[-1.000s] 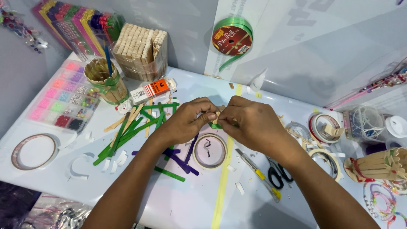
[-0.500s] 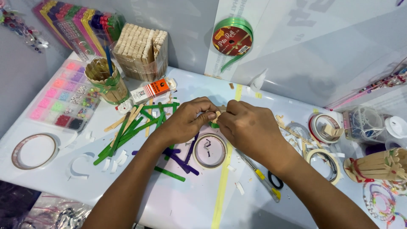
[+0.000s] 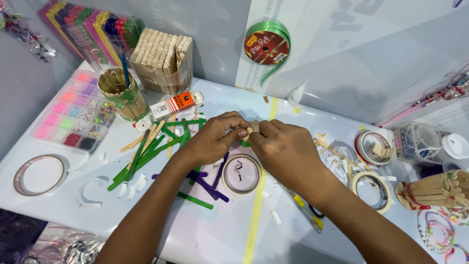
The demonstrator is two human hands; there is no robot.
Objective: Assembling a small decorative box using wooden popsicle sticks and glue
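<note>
Left hand (image 3: 215, 137) and right hand (image 3: 286, 149) pinch small wooden stick piece (image 3: 250, 129), tape ring (image 3: 241, 173) at 6 o'clock; likely light, stiff, brittle, best gripped at ends

Craft table (image 3: 205, 234) lying cluttered.
Green sticks (image 3: 146, 154), tape rolls (image 3: 39, 174) and a bead box (image 3: 73, 110) are resting on it.

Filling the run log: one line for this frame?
left hand: pinching small wooden piece | right hand: pinching same piece | below: tape roll, green craft sticks on table
</note>
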